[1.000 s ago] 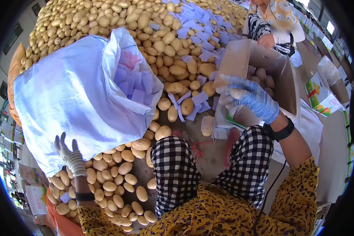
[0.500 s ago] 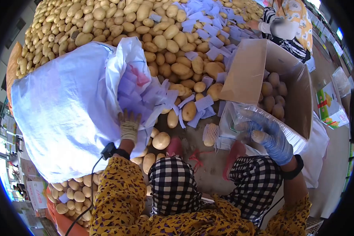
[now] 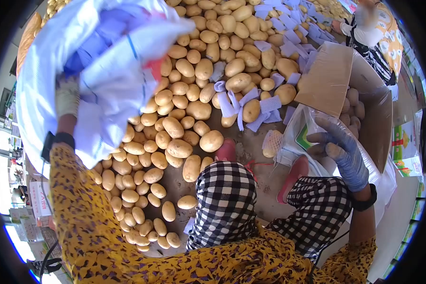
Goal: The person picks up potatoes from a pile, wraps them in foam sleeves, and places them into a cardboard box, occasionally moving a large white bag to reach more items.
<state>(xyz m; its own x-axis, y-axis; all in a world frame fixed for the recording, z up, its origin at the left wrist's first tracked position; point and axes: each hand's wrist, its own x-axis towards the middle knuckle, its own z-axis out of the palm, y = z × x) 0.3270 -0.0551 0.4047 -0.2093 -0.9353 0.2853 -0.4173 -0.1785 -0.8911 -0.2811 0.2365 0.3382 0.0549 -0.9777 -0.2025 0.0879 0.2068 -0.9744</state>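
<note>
The white woven sack has just been swung up and over toward the worker's left, its mouth tipping back, and that leaves many more of the loose potatoes on the floor uncovered and within reach. The left hand, in a pale glove, is up against the sack near its mouth; it's blurred, the fingertips are lost against the cloth, and I can't tell how far they are closed or whether they grip it. Inside the sack lie purple foam sleeves, with more scattered over the heap. The right hand, in a blue-grey glove, is half open, fingers spread and bent, with nothing visible in its hold, beside the open cardboard box. Rounded, potato-like produce sits in that box. On the floor near its clear plastic is one potato in a net sleeve. Another person is beyond the box.
</note>
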